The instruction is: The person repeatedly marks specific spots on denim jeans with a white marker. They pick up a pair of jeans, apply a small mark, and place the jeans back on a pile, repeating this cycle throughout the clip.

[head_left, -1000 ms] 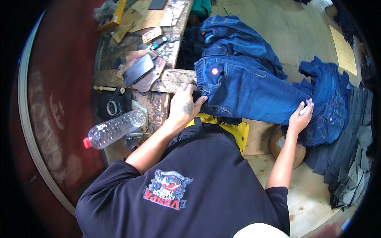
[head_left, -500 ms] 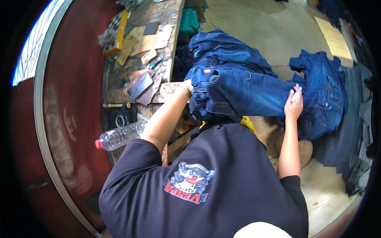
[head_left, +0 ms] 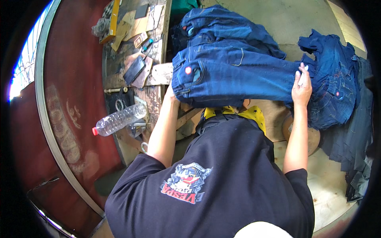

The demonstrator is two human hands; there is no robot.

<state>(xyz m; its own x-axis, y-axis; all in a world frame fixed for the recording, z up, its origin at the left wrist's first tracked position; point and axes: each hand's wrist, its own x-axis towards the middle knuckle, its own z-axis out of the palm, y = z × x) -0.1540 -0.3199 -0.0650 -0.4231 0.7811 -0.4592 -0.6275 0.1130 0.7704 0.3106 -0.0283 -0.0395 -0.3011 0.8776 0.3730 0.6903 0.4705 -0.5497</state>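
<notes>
A pair of dark blue jeans [head_left: 242, 75] stretches crosswise in front of me, with a round red-and-white patch near its pocket. At the waistband end, my left hand [head_left: 171, 94] grips the jeans from the near side, its fingers mostly hidden by the cloth. Over by the leg end is my right hand [head_left: 302, 89], fingers pointing away and closed around a small white piece [head_left: 302, 78], its side against the denim. More folded jeans [head_left: 234, 29] lie just beyond. A heap of blue denim [head_left: 333, 79] sits right of my right hand.
A worn wooden workbench [head_left: 156, 75] at the left carries a dark phone-like slab [head_left: 134, 70], papers and a yellow box [head_left: 115, 20]. A clear bottle [head_left: 119, 121] with a red cap lies nearer. Grey cloth [head_left: 349, 135] hangs at the right, beside a round wooden stool top [head_left: 313, 141].
The jeans' waist end has shifted left and nearer with my left hand, and the cloth lies flatter. My right hand remains at the leg end. The whole view has shifted slightly.
</notes>
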